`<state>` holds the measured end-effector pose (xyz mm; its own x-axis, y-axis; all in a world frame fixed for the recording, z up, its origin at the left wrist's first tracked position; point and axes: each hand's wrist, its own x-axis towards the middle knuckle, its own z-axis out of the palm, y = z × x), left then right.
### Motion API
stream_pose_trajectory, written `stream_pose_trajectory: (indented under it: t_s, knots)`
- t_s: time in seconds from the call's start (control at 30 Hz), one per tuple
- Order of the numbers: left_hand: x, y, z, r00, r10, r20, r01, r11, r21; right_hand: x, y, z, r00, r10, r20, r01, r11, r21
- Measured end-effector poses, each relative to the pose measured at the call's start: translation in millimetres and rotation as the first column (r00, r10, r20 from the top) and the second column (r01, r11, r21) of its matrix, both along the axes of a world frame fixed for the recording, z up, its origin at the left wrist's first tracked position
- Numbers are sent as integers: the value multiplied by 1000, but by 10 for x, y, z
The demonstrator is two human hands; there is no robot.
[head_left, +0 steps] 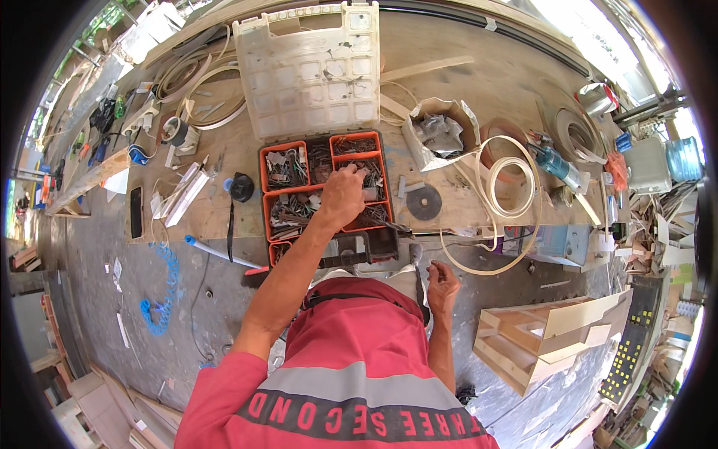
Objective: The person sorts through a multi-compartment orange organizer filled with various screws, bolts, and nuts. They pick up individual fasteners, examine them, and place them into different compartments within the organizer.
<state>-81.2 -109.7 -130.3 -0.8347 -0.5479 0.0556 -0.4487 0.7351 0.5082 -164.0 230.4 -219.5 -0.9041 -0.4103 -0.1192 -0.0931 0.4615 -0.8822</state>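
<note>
An organizer box (263, 196) with orange compartments full of screws and small hardware lies open on the workbench, its clear lid (310, 82) raised behind it. My left hand (344, 196) reaches over the box, fingers bent closed at the right-hand compartments. Its fingertips are among the small hardware, and what they pinch, if anything, is hidden. My right hand (443, 289) is in front of the bench's near edge, right of my body. Its fingers are curled closed, and I cannot make out anything in them.
Right of the box are a dark disc (424, 202), an open bag (458, 156), coiled edging strip (513, 187) and a blue power tool (561, 169). A black tape measure (241, 187) and a phone (136, 212) lie left. A wooden frame (516, 340) stands on the floor.
</note>
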Motion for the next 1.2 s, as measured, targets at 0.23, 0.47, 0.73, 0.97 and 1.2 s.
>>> stream_pose_trajectory:
  t_s: [0.23,0.47,0.73,0.97,1.2]
  knots:
    - [147,-148,-5,980,-10,-200,54,975,214,180,49,21,999,24,35,-25,999,27]
    - [174,-294,-41,893,181,-412,-62,956,285,261,57,155,998,2,69,-4,999,33]
    - [155,-211,-40,960,-205,-192,213,977,24,149,-31,68,999,49,-23,-49,999,9]
    - [29,-296,19,963,-257,-80,255,966,-35,191,-56,81,997,72,1,-72,996,54]
    - [-211,-682,18,974,-114,-194,138,984,112,220,25,-64,998,53,30,-54,998,45]
